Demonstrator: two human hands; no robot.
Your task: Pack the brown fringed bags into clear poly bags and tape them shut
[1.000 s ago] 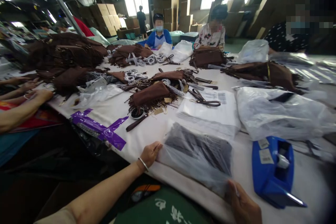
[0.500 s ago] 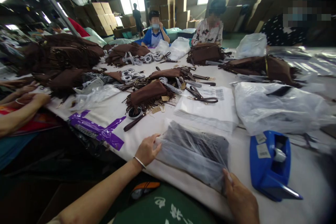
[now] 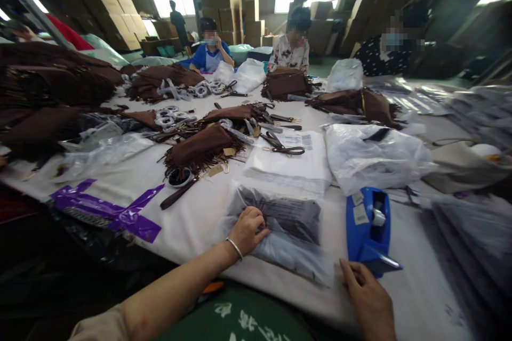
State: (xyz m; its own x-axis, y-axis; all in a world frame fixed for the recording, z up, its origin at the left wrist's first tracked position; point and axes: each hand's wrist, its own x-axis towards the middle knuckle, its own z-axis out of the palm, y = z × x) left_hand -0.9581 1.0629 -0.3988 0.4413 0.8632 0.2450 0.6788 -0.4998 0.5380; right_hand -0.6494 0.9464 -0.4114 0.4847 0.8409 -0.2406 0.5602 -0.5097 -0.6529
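Note:
A clear plastic bag (image 3: 296,256) with a dark flat item (image 3: 294,218) inside lies at the table's near edge. My left hand (image 3: 248,229) is on the bag's left half, its curled fingers closed on the film. Just off the bag's right edge, my right hand (image 3: 366,290) has its bent fingers apart, with nothing visible between them. A blue tape dispenser (image 3: 362,229) stands right beyond that hand. Behind the bag is a stack of clear bags (image 3: 288,165) with a dark strap (image 3: 286,149) on top.
Brown fringed pouches (image 3: 204,144) and a roll of black tape (image 3: 180,177) lie left of centre. Purple tape (image 3: 108,210) marks the front edge. A filled white plastic bag (image 3: 372,152) is behind the dispenser, dark wrapped items (image 3: 472,245) to the right. Several people sit across.
The view has swung right. My left hand moved from the bag's left edge onto its top. My right hand let go of the bag's right edge and moved slightly away.

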